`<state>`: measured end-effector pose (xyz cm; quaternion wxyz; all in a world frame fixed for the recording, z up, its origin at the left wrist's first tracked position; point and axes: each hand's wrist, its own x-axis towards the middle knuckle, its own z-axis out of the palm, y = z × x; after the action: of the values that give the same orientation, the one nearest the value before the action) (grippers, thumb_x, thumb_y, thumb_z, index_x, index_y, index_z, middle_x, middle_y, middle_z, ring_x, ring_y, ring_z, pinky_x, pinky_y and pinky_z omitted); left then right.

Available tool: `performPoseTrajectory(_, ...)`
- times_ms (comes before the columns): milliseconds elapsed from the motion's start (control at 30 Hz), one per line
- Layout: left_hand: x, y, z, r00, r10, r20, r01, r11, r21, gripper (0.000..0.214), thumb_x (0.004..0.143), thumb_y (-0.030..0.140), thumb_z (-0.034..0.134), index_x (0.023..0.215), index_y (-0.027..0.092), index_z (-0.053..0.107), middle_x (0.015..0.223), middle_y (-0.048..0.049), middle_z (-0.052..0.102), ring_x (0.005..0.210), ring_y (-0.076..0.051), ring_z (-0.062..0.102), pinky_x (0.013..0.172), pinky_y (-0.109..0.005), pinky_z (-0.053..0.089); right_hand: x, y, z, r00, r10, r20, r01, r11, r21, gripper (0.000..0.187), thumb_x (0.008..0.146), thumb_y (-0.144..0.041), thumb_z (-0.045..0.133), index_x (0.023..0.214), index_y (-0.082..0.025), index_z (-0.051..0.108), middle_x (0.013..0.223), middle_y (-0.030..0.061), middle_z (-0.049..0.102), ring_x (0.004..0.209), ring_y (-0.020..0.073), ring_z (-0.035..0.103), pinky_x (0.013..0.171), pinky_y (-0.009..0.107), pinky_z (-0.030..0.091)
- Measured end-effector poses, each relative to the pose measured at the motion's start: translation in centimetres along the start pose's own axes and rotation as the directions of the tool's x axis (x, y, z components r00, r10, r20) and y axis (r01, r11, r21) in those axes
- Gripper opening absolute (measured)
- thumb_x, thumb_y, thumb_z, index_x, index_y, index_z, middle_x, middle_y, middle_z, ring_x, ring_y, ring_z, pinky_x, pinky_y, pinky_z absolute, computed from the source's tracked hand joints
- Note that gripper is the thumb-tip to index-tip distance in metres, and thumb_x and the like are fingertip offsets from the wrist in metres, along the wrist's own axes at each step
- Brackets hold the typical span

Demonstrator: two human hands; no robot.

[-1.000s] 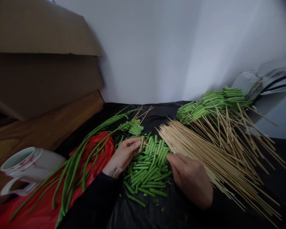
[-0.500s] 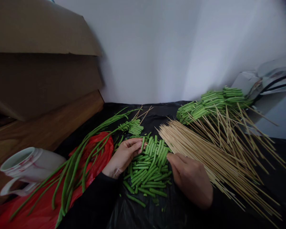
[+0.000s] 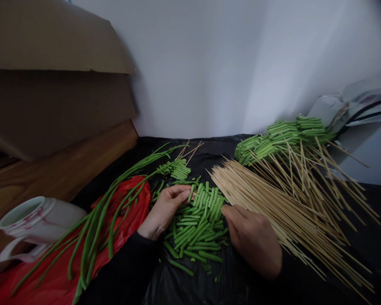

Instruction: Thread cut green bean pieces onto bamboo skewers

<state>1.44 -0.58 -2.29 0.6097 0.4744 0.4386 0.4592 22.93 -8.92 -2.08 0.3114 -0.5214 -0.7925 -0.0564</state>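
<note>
My left hand (image 3: pixel 163 209) pinches a short cut piece of green long bean (image 3: pixel 191 193) between thumb and fingers. Just to its right, a row of skewered bean pieces (image 3: pixel 212 200) lies between my hands, a pale skewer tip showing by the left fingertips. The fingers of my right hand (image 3: pixel 255 239) are closed on the bamboo skewer's other end, which they mostly hide. Under both hands spreads a loose heap of cut bean pieces (image 3: pixel 193 239). Finished-looking bean skewers (image 3: pixel 180 170) lie behind the left hand.
Loose bamboo skewers (image 3: pixel 266 199) fan out at right, with stacked bean skewers (image 3: pixel 282 135) behind them. Whole long beans (image 3: pixel 97 224) lie across a red plastic bag (image 3: pixel 133 203) at left, near a white mug (image 3: pixel 47 218). A cardboard box (image 3: pixel 60 97) stands behind; black plastic (image 3: pixel 178 284) covers the surface.
Both hands stay almost in place. The bean piece in my left hand sits marginally closer to the skewered row; the whole view has shifted very slightly.
</note>
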Motion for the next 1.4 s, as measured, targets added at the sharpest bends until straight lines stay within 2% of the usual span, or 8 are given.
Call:
performPoseTrajectory(200, -0.24, 0.29, 0.48, 1.000, 0.006, -0.016, -0.005, 0.998, 0.065, 0.028, 0.068, 0.034, 0.078, 0.087, 0.014, 0.074, 0.079, -0.0048, 0.071, 0.073, -0.014, 0.062, 0.074, -0.026, 0.048, -0.06, -0.06, 0.14, 1.000, 0.004, 0.019, -0.004, 1.000, -0.004, 0.022, 0.088, -0.010, 0.041, 0.081, -0.020, 0.059, 0.067, -0.0010, 0.058, 0.056, 0.0119, 0.049, 0.055, 0.030, 0.023)
performPoseTrajectory(333, -0.35, 0.49, 0.77, 0.999, 0.006, -0.039, -0.004, 0.999, 0.046, 0.030, 0.066, 0.036, 0.080, 0.088, 0.017, 0.072, 0.079, -0.0025, 0.071, 0.073, -0.013, 0.062, 0.073, -0.025, 0.048, 0.03, -0.07, 0.03, 1.000, 0.002, 0.016, -0.002, 1.000, -0.006, 0.021, 0.090, -0.012, 0.041, 0.081, -0.020, 0.058, 0.066, -0.0011, 0.057, 0.055, 0.0119, 0.048, 0.055, 0.030, 0.023)
performPoseTrajectory(467, -0.41, 0.64, 0.83, 0.998, 0.008, -0.070, -0.002, 0.996, 0.094, 0.026, 0.066, 0.037, 0.079, 0.080, 0.016, 0.072, 0.078, -0.0022, 0.069, 0.072, -0.012, 0.061, 0.071, -0.023, 0.047, 0.11, -0.08, -0.07, 1.000, 0.003, 0.020, -0.003, 1.000, 0.011, 0.022, 0.091, -0.013, 0.040, 0.082, -0.020, 0.058, 0.067, -0.0009, 0.058, 0.057, 0.0121, 0.049, 0.056, 0.030, 0.023)
performPoseTrajectory(767, -0.58, 0.85, 0.96, 0.998, 0.054, -0.014, -0.050, 0.979, 0.200, 0.024, 0.072, 0.038, 0.074, 0.076, 0.015, 0.071, 0.070, -0.0016, 0.066, 0.065, -0.011, 0.056, 0.066, -0.022, 0.044, -0.08, 0.02, 0.14, 1.000, 0.007, 0.026, -0.007, 1.000, 0.006, 0.020, 0.091, -0.013, 0.041, 0.082, -0.020, 0.058, 0.067, -0.0012, 0.057, 0.056, 0.0129, 0.049, 0.056, 0.031, 0.022)
performPoseTrajectory(1400, -0.41, 0.36, 0.83, 1.000, 0.006, -0.008, -0.005, 0.986, 0.166, 0.027, 0.068, 0.038, 0.076, 0.079, 0.014, 0.070, 0.073, -0.0006, 0.063, 0.066, -0.010, 0.052, 0.066, -0.022, 0.042, -0.17, -0.14, 0.17, 0.999, 0.022, 0.030, -0.022, 1.000, 0.002, 0.021, 0.089, -0.011, 0.042, 0.078, -0.020, 0.058, 0.066, -0.0005, 0.057, 0.057, 0.0134, 0.049, 0.057, 0.031, 0.022)
